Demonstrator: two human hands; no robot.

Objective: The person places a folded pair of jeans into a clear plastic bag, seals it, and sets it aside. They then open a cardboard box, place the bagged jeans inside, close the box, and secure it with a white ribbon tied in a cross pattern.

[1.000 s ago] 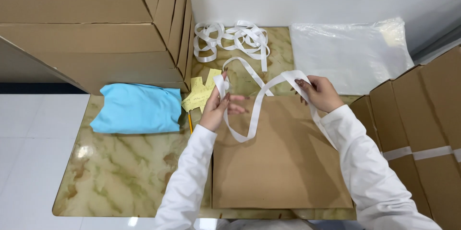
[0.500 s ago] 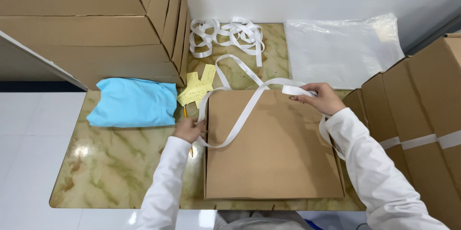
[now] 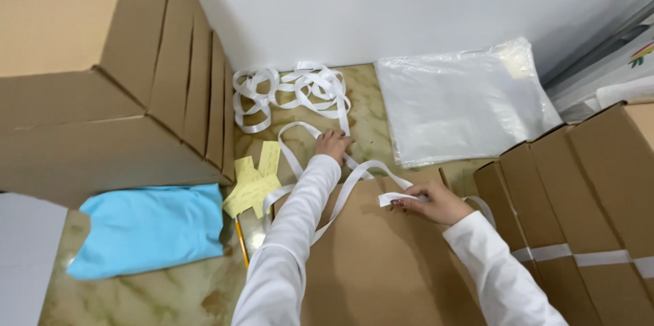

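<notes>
Head view. A marbled beige-and-green table top (image 3: 163, 299) stood against a plain white wall (image 3: 409, 6), bounded on the left by stacked cardboard boxes (image 3: 102, 94) and on the right by a row of upright flat cartons (image 3: 579, 196), some crossed by white tape. The left hand (image 3: 332, 143), sleeved in white, reached far across the table and pressed down on a long white paper strip (image 3: 354, 179); whether its fingers closed around the strip could not be told. The right hand (image 3: 439, 203) pinched the strip's free end between fingertips over a flat brown cardboard sheet (image 3: 381, 265) at the near edge. The strip looped from the left hand across that sheet to the right hand. A tangle of further white strips (image 3: 293, 91) lay at the far side by the wall. Clear plastic bags (image 3: 463, 104) lay far right. A folded blue cloth (image 3: 146, 227) lay near left, with yellow paper notes (image 3: 255, 179) and a pencil (image 3: 241, 241) just beside it.
</notes>
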